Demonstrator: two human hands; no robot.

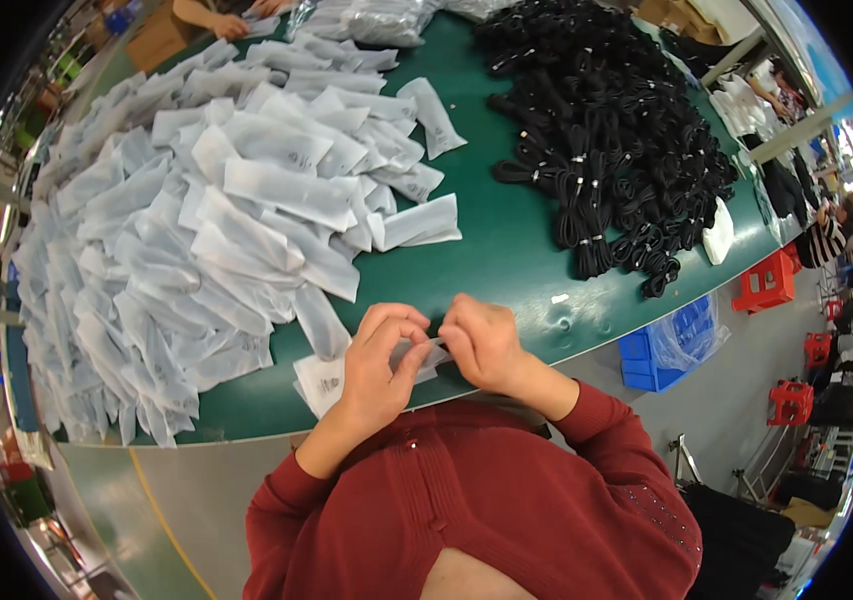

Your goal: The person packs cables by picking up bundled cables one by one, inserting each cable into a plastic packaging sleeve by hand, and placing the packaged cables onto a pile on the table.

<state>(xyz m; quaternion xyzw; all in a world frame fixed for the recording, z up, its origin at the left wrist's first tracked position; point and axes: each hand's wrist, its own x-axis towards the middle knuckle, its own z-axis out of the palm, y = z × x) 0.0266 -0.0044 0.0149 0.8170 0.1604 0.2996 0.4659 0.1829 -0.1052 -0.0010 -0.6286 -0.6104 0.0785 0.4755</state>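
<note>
1. Worktop (pixel 491 265): green, running beneath both grips and spreading beyond them to either side.
2. Pouch heap (pixel 246 215): frosted, filled pouches, many layers, beyond and to the left of the left grip. One outlying pouch (pixel 321 322) lies just beside that grip's fingers, on its far left.
3. Cable heap (pixel 621 140): black coiled cables with pale bands or plugs, beyond and to the right of the right grip, well apart from it.
4. Blue bin (pixel 641 362): off the worktop, to the right of the right grip, clear plastic film partly inside it.
5. Left grip (pixel 374 365): bare hand, thumb and fingers curled into a ring at the thin pouch. Firmness of hold unclear; contact partly hidden.
6. Right grip (pixel 484 345): bare hand, fingertips bunched, pinching the edge of the same pouch.
7. Thin pouch (pixel 433 360): translucent, looks flat, spanning the gap between the two grips just above the near edge of the worktop.
8. White printed piece (pixel 318 382): flat on the worktop, just left of the left grip and partly behind it. Whether it joins the thin pouch is hidden.
9. White scrap (pixel 559 299): small, right of and beyond the right grip.
</note>
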